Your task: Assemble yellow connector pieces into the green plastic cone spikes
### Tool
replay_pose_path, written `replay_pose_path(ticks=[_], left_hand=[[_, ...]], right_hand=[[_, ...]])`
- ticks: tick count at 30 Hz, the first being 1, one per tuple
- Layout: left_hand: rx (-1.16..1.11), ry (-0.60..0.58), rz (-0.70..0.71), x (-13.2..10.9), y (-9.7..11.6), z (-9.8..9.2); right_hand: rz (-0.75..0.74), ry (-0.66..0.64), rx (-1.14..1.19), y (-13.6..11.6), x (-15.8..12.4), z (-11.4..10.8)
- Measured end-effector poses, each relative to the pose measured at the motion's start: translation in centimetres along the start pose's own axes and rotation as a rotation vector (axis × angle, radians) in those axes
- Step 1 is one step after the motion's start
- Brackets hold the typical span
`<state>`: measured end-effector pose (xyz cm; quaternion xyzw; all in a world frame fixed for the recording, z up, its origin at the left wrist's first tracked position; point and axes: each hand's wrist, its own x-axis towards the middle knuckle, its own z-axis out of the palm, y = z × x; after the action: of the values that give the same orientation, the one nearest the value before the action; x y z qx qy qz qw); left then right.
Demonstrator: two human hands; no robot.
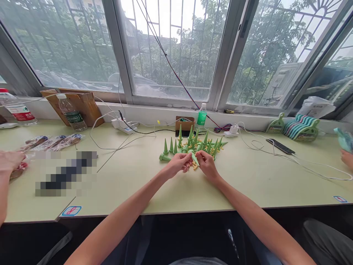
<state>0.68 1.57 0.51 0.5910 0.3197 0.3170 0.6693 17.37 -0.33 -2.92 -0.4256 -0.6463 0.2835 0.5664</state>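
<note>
My left hand (pixel 179 162) is closed on a green plastic watering spike (pixel 194 159), its pointed tip slanting down toward me. The fingers of my right hand (pixel 207 165) are pinched together against the spike's right side. What lies between those right fingertips is too small and hidden to make out. Just beyond both hands stands a cluster of similar green spikes (pixel 166 147), many upright and some lying down. Small yellow plastic pieces (pixel 195 166) lie below and among them.
Behind the spikes are a small cardboard box (pixel 180 124), a green-labelled bottle (pixel 202 115) and cables. A phone (pixel 280 146) and white cable lie right, before green dustpan-like items (pixel 300 127). Other people's hands show at left (pixel 11 162) and right (pixel 346 158). A blurred-out patch (pixel 66 175) covers something left.
</note>
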Motion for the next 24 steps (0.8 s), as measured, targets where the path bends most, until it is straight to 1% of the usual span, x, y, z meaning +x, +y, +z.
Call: replay_pose_path(ticks=[4,7,9,12,16,18,21,24], left_hand=[[-0.083,-0.056,-0.029,-0.15,-0.09,0.0],[-0.051,-0.064,0.021,-0.29,-0.14,0.03],[0.042,-0.052,0.086,-0.39,-0.14,0.1],[0.248,-0.006,0.203,-0.45,-0.18,0.23],[0.505,0.121,0.377,-0.37,-0.29,0.33],[0.614,0.16,0.476,-0.39,-0.25,0.3],[0.713,0.129,0.574,-0.56,-0.03,0.22],[0.732,0.118,0.605,-0.57,0.06,0.25]], right_hand=[[-0.003,0.003,-0.017,-0.08,-0.14,-0.01],[0.032,0.006,-0.019,-0.16,-0.24,0.01],[0.057,0.001,-0.012,-0.2,-0.31,0.01],[0.081,-0.012,0.018,-0.19,-0.36,-0.01],[0.126,-0.036,0.108,-0.16,-0.27,-0.03],[0.154,-0.054,0.164,-0.27,-0.2,-0.02],[0.164,-0.066,0.206,-0.54,-0.1,0.04],[0.124,-0.027,0.199,-0.68,-0.01,0.14]])
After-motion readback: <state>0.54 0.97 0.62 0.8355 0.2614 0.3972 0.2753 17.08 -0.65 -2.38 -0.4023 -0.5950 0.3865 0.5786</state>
